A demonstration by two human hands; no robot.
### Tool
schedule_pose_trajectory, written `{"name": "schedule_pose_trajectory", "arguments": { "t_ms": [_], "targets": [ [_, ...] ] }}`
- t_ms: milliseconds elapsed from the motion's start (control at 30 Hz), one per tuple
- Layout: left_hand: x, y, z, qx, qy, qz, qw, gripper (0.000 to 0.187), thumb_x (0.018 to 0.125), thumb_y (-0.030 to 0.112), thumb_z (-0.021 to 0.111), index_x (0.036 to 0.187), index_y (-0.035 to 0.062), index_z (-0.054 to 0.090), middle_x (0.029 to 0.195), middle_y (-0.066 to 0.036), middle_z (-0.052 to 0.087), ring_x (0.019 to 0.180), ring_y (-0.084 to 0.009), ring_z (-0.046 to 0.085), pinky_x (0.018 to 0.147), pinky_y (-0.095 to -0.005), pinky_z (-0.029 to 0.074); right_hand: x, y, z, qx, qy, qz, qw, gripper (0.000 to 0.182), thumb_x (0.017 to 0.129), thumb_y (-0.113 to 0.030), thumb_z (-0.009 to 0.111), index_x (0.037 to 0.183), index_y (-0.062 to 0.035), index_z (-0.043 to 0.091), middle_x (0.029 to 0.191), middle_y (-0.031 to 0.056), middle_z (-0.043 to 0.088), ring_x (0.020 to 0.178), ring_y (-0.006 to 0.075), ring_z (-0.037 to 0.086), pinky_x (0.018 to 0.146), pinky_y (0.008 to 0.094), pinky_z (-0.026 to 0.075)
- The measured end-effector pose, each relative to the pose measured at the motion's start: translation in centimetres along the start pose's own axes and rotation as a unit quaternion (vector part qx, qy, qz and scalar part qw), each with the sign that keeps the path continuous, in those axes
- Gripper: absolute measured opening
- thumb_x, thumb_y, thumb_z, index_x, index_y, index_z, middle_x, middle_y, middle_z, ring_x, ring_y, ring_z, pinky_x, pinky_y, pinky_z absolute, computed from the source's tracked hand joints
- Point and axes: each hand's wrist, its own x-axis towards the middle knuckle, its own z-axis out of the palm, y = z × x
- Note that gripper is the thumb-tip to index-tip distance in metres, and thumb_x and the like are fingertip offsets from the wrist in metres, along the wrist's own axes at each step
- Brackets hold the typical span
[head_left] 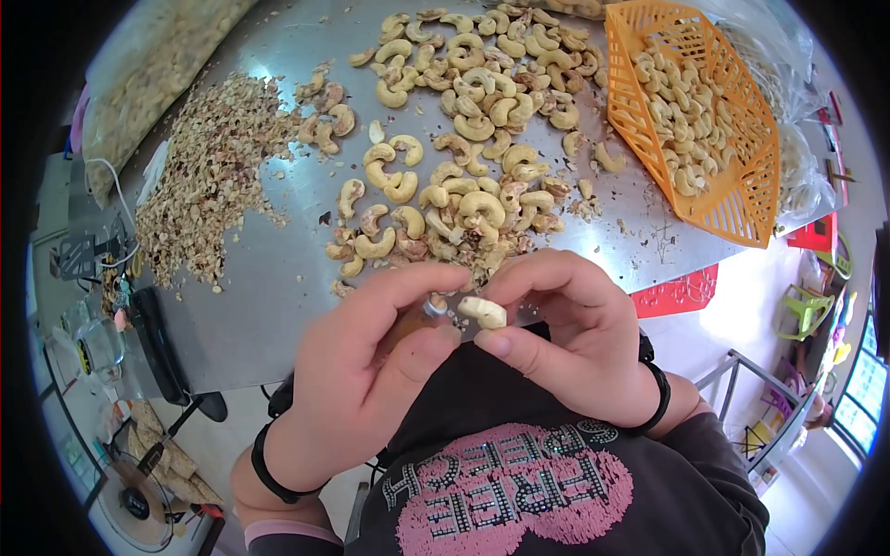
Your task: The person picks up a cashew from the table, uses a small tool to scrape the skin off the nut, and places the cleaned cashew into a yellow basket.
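My right hand (579, 338) pinches a pale cashew nut (484, 312) between thumb and fingertips. My left hand (380, 357) is curled round a small tool with a metal end (435, 306), close beside the nut; most of this tool is hidden in the palm, so its exact kind cannot be told. Both hands are over the table's near edge, fingertips a short way apart. Just beyond them lies a loose pile of cashew nuts (482, 208), some with brown skin patches, with crumbs at its near side.
A larger cashew spread (501, 69) covers the far side of the metal table (269, 324). Skin scraps and crumbs (209, 176) are heaped at left, near a filled plastic bag (153, 69). An orange basket (751, 199) holding cashews stands at right. Below it shows a red stool (681, 292).
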Motion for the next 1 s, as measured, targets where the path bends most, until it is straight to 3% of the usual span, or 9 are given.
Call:
{"name": "schedule_pose_trajectory", "arguments": {
  "t_ms": [33,167,233,367,433,567,633,833,1000],
  "targets": [
    [0.0,-0.1,-0.1,0.100,-0.001,0.052,0.994,0.029,0.080,0.010,0.052,0.108,0.0030,0.049,0.071,-0.005,0.053,0.060,-0.0108,0.051,0.053,-0.0230,0.039,0.0,0.0,-0.1,0.000,0.001,0.000,1.000,0.023,0.073,0.000,0.061,0.093,0.0000,0.050,0.086,0.0040,0.054,0.074,0.0087,0.053,0.067,0.0204,0.042],
    [0.0,-0.3,0.4,0.169,0.004,0.097,0.981,0.036,0.078,0.011,0.052,0.114,0.0053,0.047,0.068,-0.006,0.052,0.055,-0.0176,0.050,0.051,-0.0268,0.039,0.1,0.0,-0.4,0.017,-0.008,0.006,1.000,0.026,0.070,0.001,0.064,0.091,0.0000,0.048,0.087,0.0046,0.052,0.076,0.0095,0.050,0.069,0.0219,0.040],
    [0.2,-0.8,0.5,0.191,0.005,0.169,0.967,0.039,0.077,0.009,0.054,0.114,0.0058,0.047,0.067,-0.006,0.052,0.055,-0.0212,0.050,0.051,-0.0279,0.040,0.1,0.1,-0.4,0.022,-0.009,0.004,1.000,0.028,0.069,0.000,0.065,0.091,0.0004,0.048,0.087,0.0060,0.050,0.076,0.0107,0.048,0.070,0.0234,0.039],
    [0.0,-0.5,0.6,0.210,0.021,0.157,0.965,0.039,0.076,0.008,0.055,0.114,0.0060,0.048,0.069,-0.007,0.055,0.055,-0.0208,0.051,0.051,-0.0289,0.040,0.1,0.1,-0.3,0.013,-0.004,-0.014,1.000,0.027,0.069,0.000,0.065,0.090,-0.0004,0.049,0.087,0.0046,0.051,0.075,0.0096,0.049,0.069,0.0220,0.040],
    [0.3,-0.6,0.4,0.265,0.026,0.234,0.935,0.036,0.075,0.005,0.055,0.111,0.0060,0.051,0.074,-0.008,0.058,0.056,-0.0206,0.052,0.051,-0.0294,0.040,0.1,0.2,-0.3,0.005,-0.001,-0.026,1.000,0.025,0.070,0.000,0.065,0.090,-0.0013,0.049,0.086,0.0026,0.052,0.075,0.0079,0.049,0.068,0.0204,0.041],
    [0.0,-0.2,0.3,0.318,0.038,0.239,0.917,0.033,0.074,0.002,0.054,0.107,0.0054,0.054,0.079,-0.010,0.060,0.058,-0.0202,0.055,0.052,-0.0276,0.041,0.0,0.1,-0.4,0.013,-0.010,-0.038,0.999,0.023,0.071,0.002,0.063,0.090,-0.0008,0.051,0.086,0.0043,0.052,0.075,0.0091,0.050,0.068,0.0210,0.041],
    [-0.2,0.2,0.2,0.216,0.034,0.147,0.965,0.030,0.077,0.001,0.052,0.107,0.0040,0.054,0.082,-0.010,0.060,0.064,-0.0175,0.058,0.056,-0.0247,0.044,0.1,0.0,-0.4,0.003,-0.022,-0.047,0.999,0.022,0.071,0.002,0.062,0.090,-0.0006,0.051,0.087,0.0049,0.052,0.075,0.0098,0.050,0.068,0.0213,0.041],
    [-0.4,0.5,0.1,-0.002,0.027,0.046,0.999,0.028,0.080,0.003,0.050,0.108,0.0014,0.052,0.086,-0.009,0.060,0.073,-0.0142,0.060,0.062,-0.0223,0.045,0.2,0.0,-0.5,0.033,-0.025,-0.058,0.997,0.023,0.072,0.003,0.060,0.092,-0.0003,0.051,0.089,0.0069,0.052,0.078,0.0131,0.052,0.070,0.0237,0.042],
    [-0.5,0.8,0.0,0.027,0.003,0.049,0.998,0.029,0.079,0.005,0.053,0.108,0.0030,0.052,0.082,-0.008,0.060,0.068,-0.0128,0.059,0.059,-0.0216,0.044,0.4,0.0,-0.7,0.010,-0.037,-0.089,0.995,0.022,0.072,0.002,0.061,0.091,-0.0003,0.052,0.089,0.0085,0.053,0.081,0.0155,0.053,0.071,0.0256,0.043]
  ]
}}
